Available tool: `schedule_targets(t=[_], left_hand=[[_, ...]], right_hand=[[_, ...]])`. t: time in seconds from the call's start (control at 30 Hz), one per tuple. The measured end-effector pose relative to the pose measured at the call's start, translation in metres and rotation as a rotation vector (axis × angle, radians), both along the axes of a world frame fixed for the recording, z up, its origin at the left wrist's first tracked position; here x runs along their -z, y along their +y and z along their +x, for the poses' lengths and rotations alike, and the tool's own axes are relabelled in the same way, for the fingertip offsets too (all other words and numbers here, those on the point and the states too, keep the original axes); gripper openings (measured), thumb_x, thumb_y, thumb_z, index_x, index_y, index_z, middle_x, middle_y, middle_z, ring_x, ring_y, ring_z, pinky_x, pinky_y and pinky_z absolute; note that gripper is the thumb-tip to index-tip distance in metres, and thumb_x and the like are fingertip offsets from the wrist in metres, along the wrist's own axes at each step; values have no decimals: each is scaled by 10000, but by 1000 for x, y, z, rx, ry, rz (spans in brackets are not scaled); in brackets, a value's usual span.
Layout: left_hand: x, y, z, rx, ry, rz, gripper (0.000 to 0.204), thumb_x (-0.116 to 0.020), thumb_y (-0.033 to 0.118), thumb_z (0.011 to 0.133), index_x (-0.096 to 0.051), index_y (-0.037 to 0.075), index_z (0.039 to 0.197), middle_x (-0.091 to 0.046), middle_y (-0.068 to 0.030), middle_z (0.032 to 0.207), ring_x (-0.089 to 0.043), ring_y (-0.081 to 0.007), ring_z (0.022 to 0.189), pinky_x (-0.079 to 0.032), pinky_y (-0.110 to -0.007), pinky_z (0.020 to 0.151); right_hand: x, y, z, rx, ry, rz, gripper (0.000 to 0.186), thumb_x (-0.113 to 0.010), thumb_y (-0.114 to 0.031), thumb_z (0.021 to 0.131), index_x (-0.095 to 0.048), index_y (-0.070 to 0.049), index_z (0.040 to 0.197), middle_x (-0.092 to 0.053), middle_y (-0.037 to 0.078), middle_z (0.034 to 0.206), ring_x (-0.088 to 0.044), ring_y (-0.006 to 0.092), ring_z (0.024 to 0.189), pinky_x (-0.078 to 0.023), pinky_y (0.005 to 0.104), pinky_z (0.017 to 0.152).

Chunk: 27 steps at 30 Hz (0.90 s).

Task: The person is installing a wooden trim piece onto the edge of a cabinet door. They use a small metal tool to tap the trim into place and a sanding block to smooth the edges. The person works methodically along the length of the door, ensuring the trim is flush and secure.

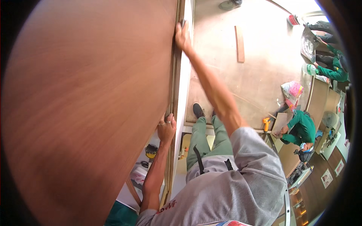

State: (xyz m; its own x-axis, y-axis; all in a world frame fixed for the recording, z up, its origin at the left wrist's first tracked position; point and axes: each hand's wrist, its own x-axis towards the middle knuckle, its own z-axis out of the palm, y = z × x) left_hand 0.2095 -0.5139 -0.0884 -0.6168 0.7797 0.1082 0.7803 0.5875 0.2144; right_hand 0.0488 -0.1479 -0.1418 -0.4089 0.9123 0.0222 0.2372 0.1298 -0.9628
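A large brown wooden panel (94, 94) takes up the left side, its long edge running from top to bottom beside me. A narrow wooden strip or frame (175, 75) follows that edge. High along it, my right hand (183, 37) is closed, with a small dark object (183, 23) showing at its fingers, too little seen to name. My left hand (166, 130), wearing rings, is lower down with its fingers curled against the panel's edge. What lies under those fingers is partly hidden.
A loose wooden slat (240, 44) lies on the brown floor surface. At the right, a person in green (301, 128) crouches near a yellow-orange power tool (266, 123) and a pink bag (292, 92). Other people work farther up, near a bucket (292, 20). A yellow-black item (151, 150) sits below my left hand.
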Motion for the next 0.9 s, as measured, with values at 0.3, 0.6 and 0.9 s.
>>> schedule_targets(t=[0.3, 0.6, 0.9], left_hand=[[3, -6, 3, -13, -4, 2, 240, -676, 142, 844, -623, 103, 1075, -438, -146, 1257, -462, -380, 1187, -419, -514, 992], [-2, 2, 0, 4, -4, 7, 287, -695, 140, 830, -612, 113, 1104, -452, -152, 1265, -467, -376, 1187, -421, -508, 991], [-2, -5, 3, -18, -33, 15, 304, -690, 147, 840, -596, 113, 1126, -451, -161, 1263, -475, -388, 1169, -430, -507, 978]], right_hand=[[-11, 16, -4, -11, -14, -68, 625, -459, -301, 994, -279, 146, 1392, -498, 402, 1239, -477, 550, 1145, -391, 520, 996], [1, 23, -2, 17, -34, -90, 649, -431, -333, 1006, -252, 151, 1401, -490, 407, 1253, -477, 533, 1171, -384, 514, 1010], [-19, 3, -3, 45, -14, -91, 509, -418, -332, 1009, -386, 101, 1276, -531, 408, 1162, -504, 559, 1067, -390, 569, 915]])
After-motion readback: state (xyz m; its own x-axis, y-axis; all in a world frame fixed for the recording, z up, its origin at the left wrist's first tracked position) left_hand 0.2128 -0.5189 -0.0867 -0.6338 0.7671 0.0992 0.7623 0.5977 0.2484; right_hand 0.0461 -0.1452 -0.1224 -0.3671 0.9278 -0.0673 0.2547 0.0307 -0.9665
